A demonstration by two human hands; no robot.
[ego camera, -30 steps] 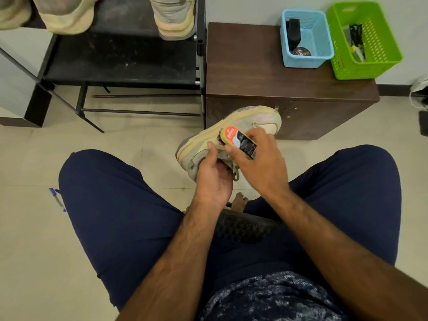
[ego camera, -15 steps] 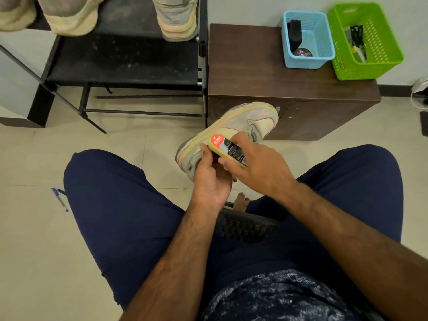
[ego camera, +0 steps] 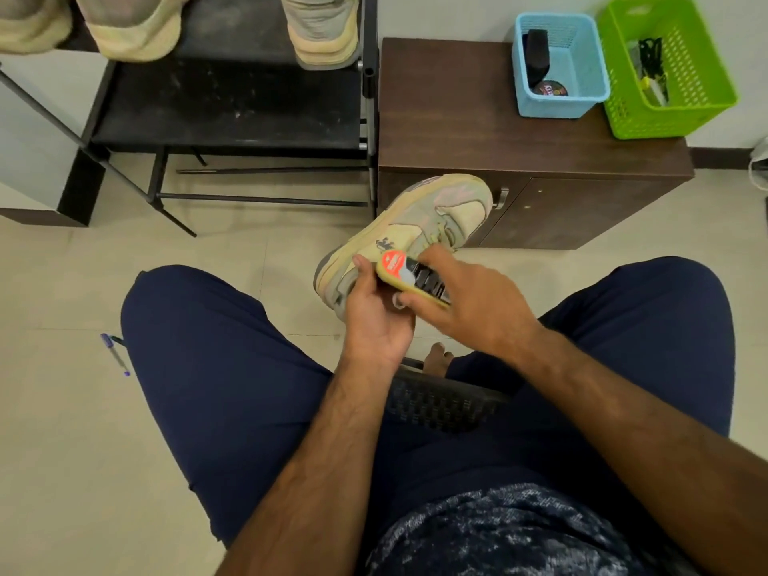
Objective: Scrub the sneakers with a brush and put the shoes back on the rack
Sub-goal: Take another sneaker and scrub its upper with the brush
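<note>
the sneaker [ego camera: 432, 218] is gripped at its near end by the left hand [ego camera: 374, 322], above the floor [ego camera: 249, 264]. the brush [ego camera: 411, 278] is gripped by the right hand [ego camera: 478, 309]. the sneaker seems light and soft, so a firm end is best held.

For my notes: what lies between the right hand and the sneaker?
The brush, gripped by the right hand over the sneaker, as the head view shows.
</note>
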